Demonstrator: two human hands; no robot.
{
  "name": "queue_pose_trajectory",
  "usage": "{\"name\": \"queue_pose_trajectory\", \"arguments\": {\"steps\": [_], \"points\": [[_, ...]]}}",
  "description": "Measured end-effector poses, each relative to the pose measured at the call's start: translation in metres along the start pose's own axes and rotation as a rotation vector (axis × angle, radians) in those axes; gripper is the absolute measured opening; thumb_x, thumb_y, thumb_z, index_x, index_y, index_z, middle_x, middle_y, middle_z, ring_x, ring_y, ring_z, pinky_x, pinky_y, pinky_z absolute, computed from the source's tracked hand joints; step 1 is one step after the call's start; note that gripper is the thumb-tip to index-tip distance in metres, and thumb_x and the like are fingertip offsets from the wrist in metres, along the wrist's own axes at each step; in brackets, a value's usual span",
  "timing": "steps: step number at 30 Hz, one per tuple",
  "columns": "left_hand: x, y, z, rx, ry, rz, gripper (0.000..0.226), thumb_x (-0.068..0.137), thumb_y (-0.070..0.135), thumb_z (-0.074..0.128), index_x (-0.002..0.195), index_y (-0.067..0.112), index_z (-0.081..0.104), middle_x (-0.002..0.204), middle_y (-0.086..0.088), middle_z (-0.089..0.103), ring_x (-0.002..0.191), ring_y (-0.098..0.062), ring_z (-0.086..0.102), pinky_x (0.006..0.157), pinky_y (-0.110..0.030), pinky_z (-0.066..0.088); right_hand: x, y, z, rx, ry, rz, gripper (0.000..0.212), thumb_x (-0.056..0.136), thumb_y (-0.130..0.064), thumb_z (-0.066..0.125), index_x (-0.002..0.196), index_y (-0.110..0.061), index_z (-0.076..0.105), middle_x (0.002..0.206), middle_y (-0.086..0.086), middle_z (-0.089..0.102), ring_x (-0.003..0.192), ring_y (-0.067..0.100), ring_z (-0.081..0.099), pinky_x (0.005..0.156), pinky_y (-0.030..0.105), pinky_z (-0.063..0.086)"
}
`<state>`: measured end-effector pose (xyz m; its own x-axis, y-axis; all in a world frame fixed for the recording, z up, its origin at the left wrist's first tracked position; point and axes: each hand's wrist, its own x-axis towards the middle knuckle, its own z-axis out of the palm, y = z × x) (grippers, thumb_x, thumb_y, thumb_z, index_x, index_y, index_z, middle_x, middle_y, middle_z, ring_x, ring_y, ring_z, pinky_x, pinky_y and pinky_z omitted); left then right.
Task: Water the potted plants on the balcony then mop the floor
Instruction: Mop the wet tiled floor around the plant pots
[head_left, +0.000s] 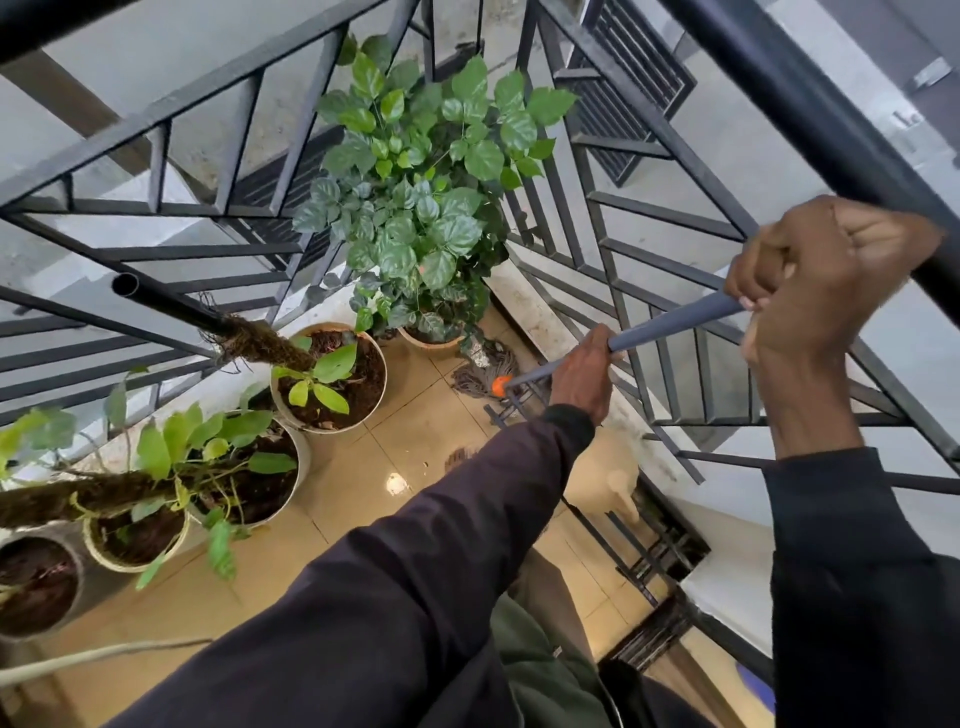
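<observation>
- Right hand (823, 280): clenched round the top end of the mop handle (675, 326), fingers curled tight, knuckles towards the camera.
- Left hand (584, 371): wrapped round the same handle lower down, well apart from the right hand; dark sleeve runs back to the lower left.
- Mop handle: blue-grey pole, slanting down from the upper right to an orange collar (498, 385).
- Mop head (478, 371): grey string strands, lying on the floor tiles (363, 499) in the far corner, just beside the pot of the bushy plant.
- Bushy plant (415, 182): broad dark green leaves, in a pale pot (431, 340) against the railing.
- Moss-pole pot (332, 382): round, dark soil, a few light green leaves, fibrous pole leaning to the left.
- Second moss-pole pot (270, 483): nearer along the left edge, trailing leaves.
- Small pale pot (132, 543) and grey pot (36, 590): at the lower left, soil showing.
- Watering can (605, 480): cream, on the floor by the right-hand railing.
- Railing (208, 96): black metal bars, on both sides.
- Floor tiles: beige, glossy, with a bright reflection.
</observation>
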<state>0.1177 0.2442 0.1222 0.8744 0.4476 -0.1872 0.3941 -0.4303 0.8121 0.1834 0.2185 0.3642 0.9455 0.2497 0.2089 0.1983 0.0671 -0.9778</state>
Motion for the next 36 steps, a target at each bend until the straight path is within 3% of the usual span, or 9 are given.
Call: {"name": "queue_pose_trajectory", "arguments": {"steps": [7, 16, 24, 30, 36], "points": [[0.005, -0.008, -0.01, -0.021, 0.063, 0.022, 0.01, 0.102, 0.007, 0.053, 0.108, 0.013, 0.049, 0.095, -0.009, 0.063, 0.084, -0.031, 0.063, 0.072, -0.048, 0.057, 0.008, 0.003, 0.011, 0.099, -0.197, -0.057, 0.057, 0.078, 0.014, 0.044, 0.049, -0.035, 0.048, 0.042, -0.009, 0.028, 0.033, 0.018, 0.026, 0.051, 0.024, 0.026], [0.014, -0.013, -0.026, 0.019, 0.133, 0.031, 0.01, 0.102, 0.007, 0.053, 0.108, 0.013, 0.047, 0.095, -0.007, 0.061, 0.08, -0.03, 0.062, 0.068, -0.047, 0.055, 0.007, 0.008, 0.022, 0.135, -0.191, -0.063, 0.051, 0.08, 0.005, 0.048, 0.05, -0.036, 0.048, 0.041, -0.005, 0.028, 0.033, 0.019, 0.026, 0.051, 0.023, 0.027], [-0.01, -0.036, -0.042, 0.134, 0.072, -0.016, 0.006, 0.104, 0.009, 0.05, 0.109, 0.01, 0.046, 0.089, -0.009, 0.06, 0.073, -0.034, 0.061, 0.066, -0.045, 0.054, -0.003, 0.013, 0.035, 0.15, -0.208, 0.012, 0.053, 0.077, 0.015, 0.046, 0.045, -0.027, 0.05, 0.038, -0.008, 0.027, 0.03, 0.017, 0.026, 0.053, 0.021, 0.028], [-0.05, -0.062, -0.049, 0.219, 0.054, -0.093, 0.013, 0.106, 0.009, 0.046, 0.119, 0.008, 0.047, 0.089, -0.008, 0.057, 0.074, -0.028, 0.056, 0.072, -0.044, 0.055, -0.021, 0.024, 0.034, 0.196, -0.269, 0.108, 0.053, 0.079, 0.015, 0.042, 0.045, -0.025, 0.046, 0.039, -0.011, 0.03, 0.03, 0.014, 0.025, 0.051, 0.02, 0.026], [-0.042, -0.047, -0.055, 0.184, 0.088, 0.012, 0.014, 0.101, -0.001, 0.047, 0.114, 0.005, 0.05, 0.098, -0.015, 0.062, 0.075, -0.031, 0.061, 0.068, -0.045, 0.056, -0.013, 0.012, 0.023, 0.213, -0.246, 0.06, 0.052, 0.08, 0.009, 0.045, 0.046, -0.03, 0.053, 0.04, -0.015, 0.032, 0.03, 0.014, 0.028, 0.051, 0.022, 0.026]]}}
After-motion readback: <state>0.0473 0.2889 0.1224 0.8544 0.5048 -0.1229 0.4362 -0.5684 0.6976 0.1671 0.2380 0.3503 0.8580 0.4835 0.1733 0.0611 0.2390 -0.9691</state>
